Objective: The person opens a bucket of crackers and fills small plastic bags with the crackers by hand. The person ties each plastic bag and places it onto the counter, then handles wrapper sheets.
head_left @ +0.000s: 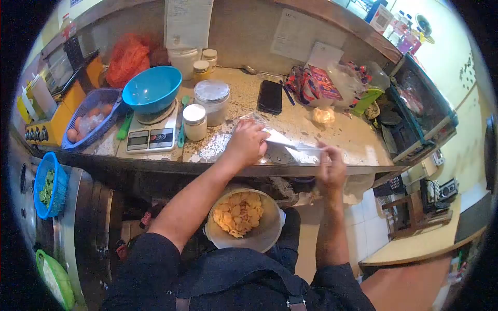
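A thin, shiny, whitish piece of clear plastic (285,141) stretches between my two hands over the worktop's front edge. My left hand (248,144) is closed on its left end, knuckles up. At the other end my right hand (332,167), somewhat blurred, pinches the plastic with curled fingers. Below, between my legs, a metal pot (272,228) holds thin yellow chips (238,213). Whether the plastic is a bag or a loose sheet is hard to make out.
On the worktop (236,85) stand a kitchen scale (151,139) under a blue bowl (152,89), a white-lidded jar (195,122), a larger tub (211,101), a phone (270,97) and printed packets (319,85). A purple basket (93,118) with eggs sits left.
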The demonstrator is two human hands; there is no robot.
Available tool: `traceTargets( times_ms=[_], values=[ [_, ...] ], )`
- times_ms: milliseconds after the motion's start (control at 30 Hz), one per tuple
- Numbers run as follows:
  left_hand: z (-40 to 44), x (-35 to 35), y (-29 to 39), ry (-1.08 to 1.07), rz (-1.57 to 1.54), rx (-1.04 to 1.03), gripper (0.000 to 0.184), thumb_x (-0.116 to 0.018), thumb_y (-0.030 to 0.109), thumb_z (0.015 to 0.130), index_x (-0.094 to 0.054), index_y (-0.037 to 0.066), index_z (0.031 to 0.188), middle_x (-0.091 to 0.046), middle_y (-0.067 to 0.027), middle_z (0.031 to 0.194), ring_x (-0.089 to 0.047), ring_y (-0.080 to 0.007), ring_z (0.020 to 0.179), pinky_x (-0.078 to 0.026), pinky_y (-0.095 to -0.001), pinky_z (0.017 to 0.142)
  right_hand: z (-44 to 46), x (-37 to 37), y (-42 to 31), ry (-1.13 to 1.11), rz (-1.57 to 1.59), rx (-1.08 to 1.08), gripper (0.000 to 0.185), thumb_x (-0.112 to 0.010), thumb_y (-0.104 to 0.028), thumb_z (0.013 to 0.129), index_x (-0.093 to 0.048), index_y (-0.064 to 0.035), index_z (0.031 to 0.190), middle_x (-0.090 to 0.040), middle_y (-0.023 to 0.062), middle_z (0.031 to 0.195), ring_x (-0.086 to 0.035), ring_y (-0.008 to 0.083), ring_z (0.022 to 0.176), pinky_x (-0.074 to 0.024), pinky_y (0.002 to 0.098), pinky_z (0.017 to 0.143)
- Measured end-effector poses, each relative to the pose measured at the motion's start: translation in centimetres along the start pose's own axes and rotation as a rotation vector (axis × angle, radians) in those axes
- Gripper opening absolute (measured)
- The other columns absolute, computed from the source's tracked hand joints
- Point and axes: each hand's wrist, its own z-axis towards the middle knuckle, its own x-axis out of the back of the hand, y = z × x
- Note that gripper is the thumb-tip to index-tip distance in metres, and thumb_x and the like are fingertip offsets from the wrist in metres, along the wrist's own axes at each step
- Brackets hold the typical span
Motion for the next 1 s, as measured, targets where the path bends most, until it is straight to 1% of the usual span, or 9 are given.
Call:
traceTargets(
  times_ms=[167,300,433,467,600,667,800,900,1000],
  values=[
    [0.1,-0.2,-0.3,-0.049,-0.043,0.026,0.028,-0.057,0.017,0.077,-0.069,0.011,0.102,-0.063,-0.0126,0.112,-0.057,-0.0304,0.108,-0.041,-0.0425,0.098,-0.4,2.2,0.1,0.144,0.091,-0.239,0.016,-0.055,-0.003,0.090,-0.054,0.0020,0.105,-0.060,0.0041,0.086,-0.055,0.0085,0.077,-0.0454,0.0214,0.071],
    [0.4,-0.2,-0.4,-0.106,-0.088,0.091,0.032,-0.055,0.016,0.078,-0.067,0.011,0.106,-0.063,-0.0116,0.112,-0.057,-0.0307,0.108,-0.041,-0.0425,0.098,-0.6,3.1,0.5,0.231,0.332,-0.343,0.028,-0.056,-0.001,0.090,-0.055,0.0019,0.118,-0.060,0.0028,0.087,-0.056,0.0071,0.074,-0.0454,0.0200,0.066],
    [0.4,0.5,0.2,-0.132,-0.073,0.097,0.037,-0.053,0.015,0.077,-0.065,0.011,0.112,-0.062,-0.0112,0.116,-0.056,-0.0307,0.110,-0.039,-0.0437,0.100,-1.3,4.4,3.6,0.381,0.428,-0.412,0.025,-0.059,-0.006,0.090,-0.059,0.0009,0.114,-0.061,0.0010,0.084,-0.055,0.0064,0.071,-0.0454,0.0198,0.062],
    [0.5,0.5,0.2,-0.135,-0.080,0.091,0.039,-0.053,0.015,0.077,-0.064,0.011,0.114,-0.061,-0.0116,0.117,-0.055,-0.0307,0.111,-0.038,-0.0441,0.101,-1.7,4.8,4.1,0.387,0.465,-0.452,0.019,-0.060,-0.007,0.090,-0.060,0.0015,0.107,-0.061,0.0037,0.085,-0.057,0.0101,0.079,-0.0480,0.0229,0.070],
    [0.5,0.4,0.2,-0.113,-0.103,0.072,0.049,-0.053,0.008,0.069,-0.061,0.007,0.117,-0.061,-0.0162,0.118,-0.054,-0.0319,0.114,-0.039,-0.0412,0.103,-2.7,6.8,5.8,0.427,0.614,-0.501,0.017,-0.058,-0.006,0.090,-0.056,-0.0004,0.107,-0.060,0.0046,0.090,-0.058,0.0118,0.079,-0.0489,0.0236,0.070],
    [0.4,0.3,-0.5,-0.094,-0.114,-0.041,0.049,-0.056,0.018,0.074,-0.059,0.007,0.121,-0.057,-0.0178,0.124,-0.049,-0.0344,0.120,-0.033,-0.0460,0.107,-3.2,7.4,7.3,0.477,0.699,-0.452,0.018,-0.055,-0.005,0.091,-0.053,-0.0017,0.109,-0.059,0.0047,0.094,-0.059,0.0111,0.080,-0.0494,0.0219,0.066],
    [0.6,2.2,2.0,-0.126,0.056,-0.235,0.064,-0.057,0.051,0.081,-0.052,0.009,0.130,-0.050,-0.0197,0.133,-0.041,-0.0395,0.127,-0.021,-0.0556,0.110,-2.8,7.4,4.3,0.533,0.731,-0.505,0.021,-0.054,-0.004,0.091,-0.052,0.0000,0.112,-0.059,0.0087,0.102,-0.061,0.0147,0.085,-0.0525,0.0272,0.078],
    [0.3,2.0,2.9,-0.226,0.180,-0.211,0.081,-0.052,0.067,0.078,-0.048,0.009,0.135,-0.047,-0.0226,0.135,-0.031,-0.0394,0.136,-0.017,-0.0546,0.113,-3.9,6.9,5.1,0.452,0.700,-0.529,0.019,-0.057,-0.007,0.092,-0.054,0.0002,0.109,-0.061,0.0080,0.098,-0.061,0.0135,0.084,-0.0523,0.0270,0.077],
    [0.3,2.0,2.9,-0.288,0.150,-0.185,0.079,-0.055,0.066,0.077,-0.053,0.006,0.129,-0.049,-0.0240,0.133,-0.039,-0.0414,0.129,-0.022,-0.0541,0.111,-4.6,6.5,4.9,0.402,0.545,-0.503,0.013,-0.060,-0.008,0.091,-0.056,-0.0006,0.102,-0.062,0.0050,0.090,-0.059,0.0103,0.079,-0.0499,0.0240,0.072]
  ],
)
